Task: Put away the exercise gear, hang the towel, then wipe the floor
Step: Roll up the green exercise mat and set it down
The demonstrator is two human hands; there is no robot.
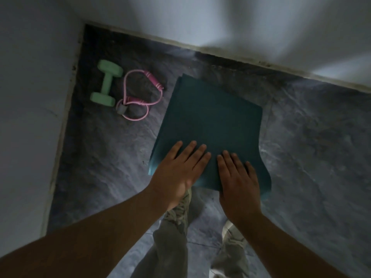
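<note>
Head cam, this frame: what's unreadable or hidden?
Head view only:
- Near edge of the folded teal mat: under the left hand and right hand, both flat on it.
- Layer count of the mat: too dim and blurred.
- Toe of the left shoe: behind the left hand.
- No towel in frame.

Folded mat (210, 125): plain dark teal, paler at the near edge.
Dumbbell (106, 83): uniform mint green.
Resistance cord (140, 117): pale pink tube, deeper pink handles ringed with pale bands, grey connector.
Floor (313, 141): grey, mottled with paler marble-like veining, darker along the walls.
Walls (30, 77): pale bluish white.
Trousers (168, 249): grey.
Shoes (232, 237): off-white.
</note>
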